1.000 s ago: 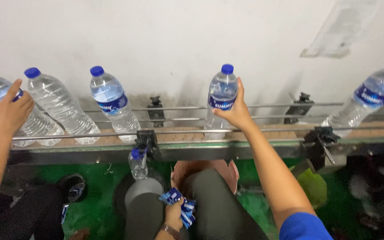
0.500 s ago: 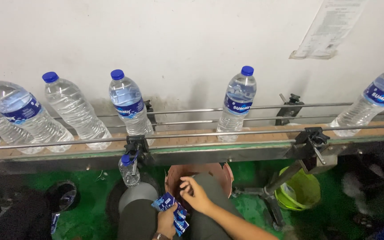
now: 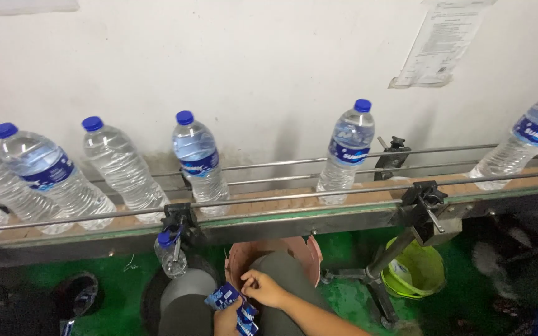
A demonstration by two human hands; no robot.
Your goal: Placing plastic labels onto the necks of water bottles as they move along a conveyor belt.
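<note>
My left hand (image 3: 226,318) sits low in my lap, shut on a bunch of blue label sleeves (image 3: 230,302). My right hand (image 3: 263,289) rests on my knee right beside them, its fingertips pinching at the top sleeve. Above, clear water bottles with blue caps stand on a conveyor (image 3: 269,205): one with a blue label (image 3: 347,152) right of centre, another labelled one (image 3: 200,163) left of centre, a bare one (image 3: 122,168) beside it, and a labelled one (image 3: 48,177) further left.
Metal guide rails (image 3: 294,196) run along the conveyor. A small bottle (image 3: 169,254) hangs under the belt from a bracket. A pink bucket (image 3: 278,252) and a green bucket (image 3: 415,270) stand on the green floor. Another bottle (image 3: 521,146) leans at the far right. Paper hangs on the white wall.
My right hand let go of the labelled bottle on the belt and dropped to my lap by the sleeves. The other person's hand at the left has gone. The view shifted, so the bottles appear further right.
</note>
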